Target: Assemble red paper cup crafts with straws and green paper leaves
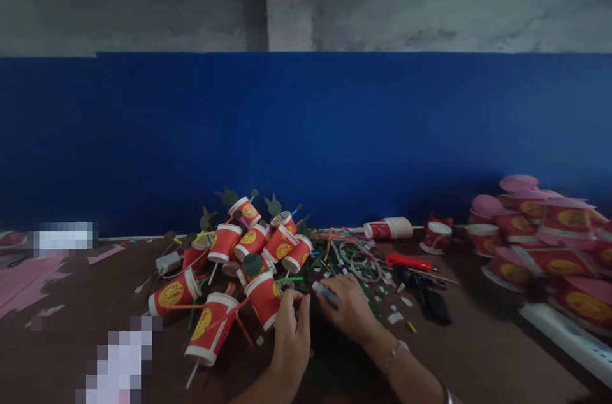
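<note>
Near the front middle of the table, my left hand (292, 334) is closed, thumb and fingers pinched together. It is beside a red paper cup (262, 302) with a yellow emblem; whether it touches the cup, or what is in the pinch, I cannot make out. My right hand (351, 308) is closed around a short grey-blue tube (327, 295) with a pale end, like a marker or glue tube. Dark green paper (368, 302) lies beneath and beyond the hands. A heap of red cups (251, 238) with straws and green cutouts rises behind my left hand.
Loose straws and a coiled cable (366, 260) lie beyond my right hand. To the right are a red-handled tool (411, 262), a black object (435, 302), cups with pink paper (568, 219) and a white power strip (567, 340). Pink sheets (29, 280) lie left.
</note>
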{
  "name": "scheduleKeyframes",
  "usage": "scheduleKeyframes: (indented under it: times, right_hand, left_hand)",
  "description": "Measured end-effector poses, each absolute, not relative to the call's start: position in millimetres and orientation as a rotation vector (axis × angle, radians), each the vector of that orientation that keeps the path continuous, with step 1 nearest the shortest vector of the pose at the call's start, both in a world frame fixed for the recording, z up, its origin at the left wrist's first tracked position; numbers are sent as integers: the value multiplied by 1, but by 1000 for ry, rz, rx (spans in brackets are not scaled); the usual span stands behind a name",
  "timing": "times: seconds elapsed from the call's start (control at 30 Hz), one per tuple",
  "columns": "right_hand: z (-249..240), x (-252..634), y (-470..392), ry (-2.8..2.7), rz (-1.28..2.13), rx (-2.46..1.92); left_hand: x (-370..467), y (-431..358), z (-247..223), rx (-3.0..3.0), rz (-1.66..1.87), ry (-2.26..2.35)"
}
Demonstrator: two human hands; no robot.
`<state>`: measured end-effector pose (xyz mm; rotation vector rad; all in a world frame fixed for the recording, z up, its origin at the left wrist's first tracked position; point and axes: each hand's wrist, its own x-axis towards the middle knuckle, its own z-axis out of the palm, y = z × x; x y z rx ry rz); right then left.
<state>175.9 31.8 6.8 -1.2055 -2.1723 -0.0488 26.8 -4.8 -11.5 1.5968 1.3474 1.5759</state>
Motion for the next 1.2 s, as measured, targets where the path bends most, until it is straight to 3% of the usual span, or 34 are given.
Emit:
scheduleKeyframes:
  times: [0.3,0.6,0.9,1.2]
  right_hand:
    - [-11,189,47,-1996,-118,-1567]
    - [-3,182,42,-2097,9,-1247]
    - [-8,184,43,-2086,36,-1397]
    - [-4,204,66,-1694,134,-1559]
  left_hand:
    - [30,-2,-19,1435,1457,1240]
    - [31,-10,-12,1844,1244,1203]
    - [33,-13,-16,1964,1006,1084]
    - [33,-8,-24,1890,955,1126]
